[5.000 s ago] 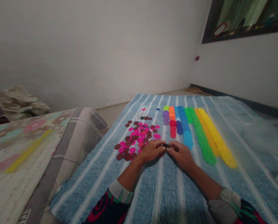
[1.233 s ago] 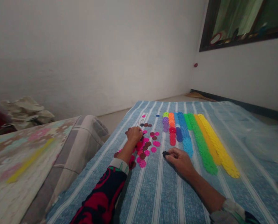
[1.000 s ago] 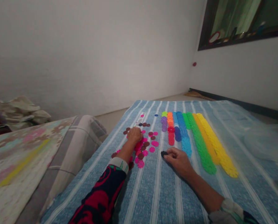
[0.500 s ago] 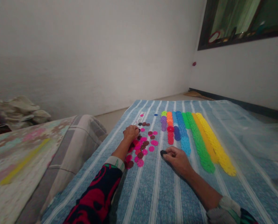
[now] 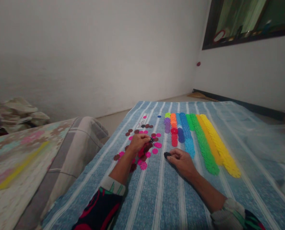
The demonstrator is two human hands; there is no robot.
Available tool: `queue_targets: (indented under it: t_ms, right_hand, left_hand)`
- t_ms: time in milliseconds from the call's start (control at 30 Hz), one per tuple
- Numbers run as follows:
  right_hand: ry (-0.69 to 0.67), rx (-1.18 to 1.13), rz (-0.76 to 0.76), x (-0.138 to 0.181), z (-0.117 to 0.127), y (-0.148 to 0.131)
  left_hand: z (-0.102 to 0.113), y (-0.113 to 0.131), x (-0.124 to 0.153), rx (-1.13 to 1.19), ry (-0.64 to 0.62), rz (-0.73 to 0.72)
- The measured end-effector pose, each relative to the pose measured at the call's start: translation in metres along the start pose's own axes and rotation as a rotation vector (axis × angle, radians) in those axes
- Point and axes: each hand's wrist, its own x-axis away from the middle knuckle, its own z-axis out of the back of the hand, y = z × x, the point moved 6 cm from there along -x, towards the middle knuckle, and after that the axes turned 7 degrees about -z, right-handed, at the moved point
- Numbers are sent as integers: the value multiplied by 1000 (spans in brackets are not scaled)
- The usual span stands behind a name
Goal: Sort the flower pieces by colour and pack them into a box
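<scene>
Right, my left hand (image 5: pixel 138 143) sits over the loose pink and brown discs (image 5: pixel 143 165) towards the cloth's left edge. Its fingertips are pinched tight on one small dark disc (image 5: pixel 152 140) at the scatter's right fringe, a fine grip for so flat a piece, I'd say. My right hand (image 5: pixel 181 160) rests mid-cloth, thumb and forefinger closed around a little black stack (image 5: pixel 166 155), with its heel down on the striped cloth (image 5: pixel 161 198), probably for steadiness. Towards the far edge, colour rows (image 5: pixel 204 147) lie side by side, each colour kept apart.

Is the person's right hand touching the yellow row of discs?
No, the right hand pinches black discs left of the yellow row.
</scene>
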Motion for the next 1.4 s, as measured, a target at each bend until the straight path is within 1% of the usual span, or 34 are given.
queue_targets:
  t_ms: [67, 133, 200, 267, 433, 600, 733, 833, 900, 967, 1033, 1067, 1133, 1167, 1200, 1233, 1300, 1400]
  right_hand:
    - [0, -19, -9, -1, 1, 1]
    - [1, -47, -21, -3, 1, 3]
    - [2, -82, -30, -5, 2, 5]
    - [2, -114, -38, -6, 2, 7]
    - [12, -129, -39, -6, 3, 7]
    - [15, -84, -39, -3, 2, 6]
    - [-27, -105, -30, -3, 0, 6]
    - [-31, -103, -22, -2, 0, 6]
    - [-32, -87, -22, -2, 0, 5]
    - [-35, -76, -36, -1, -1, 6]
    - [-34, -68, -58, -1, -1, 8]
    - [-30, -63, -66, -1, -1, 9]
    - [-28, -52, -70, -2, -2, 9]
    - [-28, -47, -67, -2, -2, 8]
    - [-28, -46, -66, -1, -2, 8]
    - [-29, -48, -65, -1, -3, 7]
    - [-27, -46, -64, -1, -3, 6]
    - [-21, -26, -62, -1, -3, 5]
  left_hand:
    - [-22, 8, 14, 106, -88, 33]
    - [-40, 15, 25, 159, -163, 34]
    - [-54, 19, 32, 199, -225, 39]
    - [-62, 20, 36, 253, -259, 48]
    - [-68, 18, 40, 311, -285, 35]
    - [-69, 19, 46, 331, -324, 27]
    - [-71, 20, 48, 316, -339, 14]
    - [-74, 20, 47, 308, -357, 15]
    - [-72, 21, 45, 286, -398, 3]
    - [-68, 21, 40, 229, -502, -18]
    - [-55, 19, 29, 124, -604, -41]
    - [-43, 17, 18, 49, -585, -62]
    - [-11, 10, -12, -95, -404, -75]
    - [7, 6, -27, -189, -287, -63]
    - [23, 1, -42, -317, -176, -39]
    - [34, -1, -55, -466, -110, -28]
    - [50, -5, -75, -757, -20, 14]
    - [54, -10, -96, -898, 25, 50]
